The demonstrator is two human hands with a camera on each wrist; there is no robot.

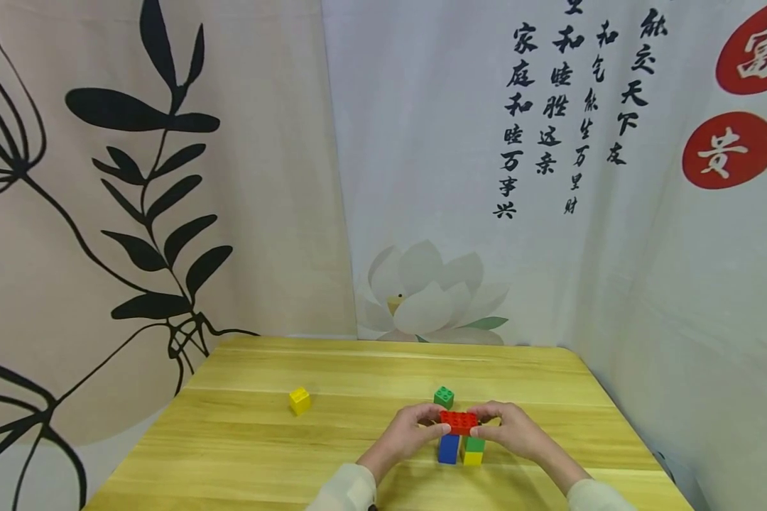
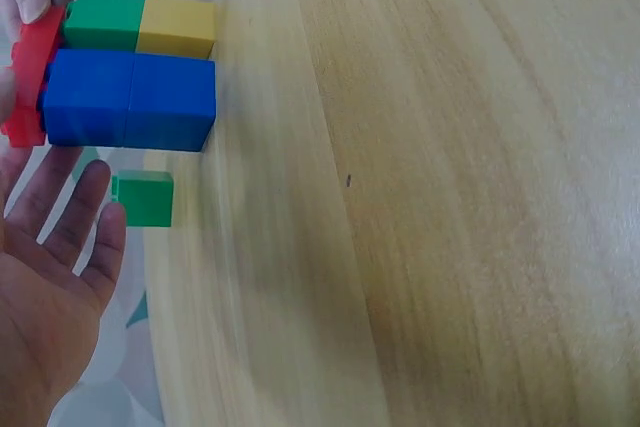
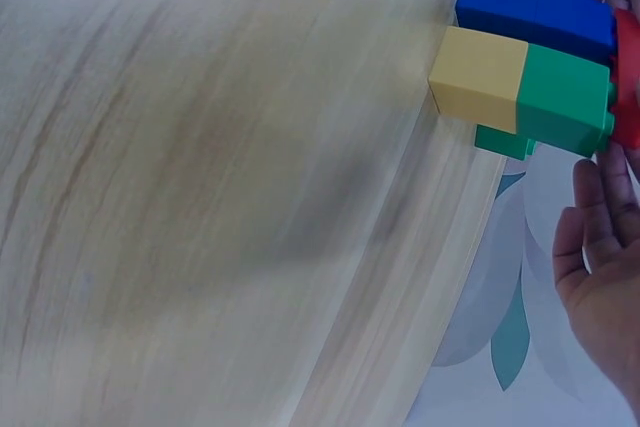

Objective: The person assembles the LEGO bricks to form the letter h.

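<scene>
A long red building brick [image 1: 460, 423] lies across the tops of two short stacks. My left hand [image 1: 415, 426] pinches its left end, and my right hand [image 1: 508, 429] pinches the right end. Under the left end stands a stack of two blue bricks [image 2: 130, 99]. The other stack has a green brick [image 3: 566, 97] above a yellow brick [image 3: 480, 77]. In the left wrist view the red brick [image 2: 36, 77] looks slightly tilted against the stacks. Whether its studs are fully seated cannot be told.
A loose green brick [image 1: 444, 397] stands just behind the stacks. Farther left on the wooden table [image 1: 243, 440] is a single yellow brick [image 1: 300, 401]. A printed curtain [image 1: 281, 213] hangs behind the table's back edge.
</scene>
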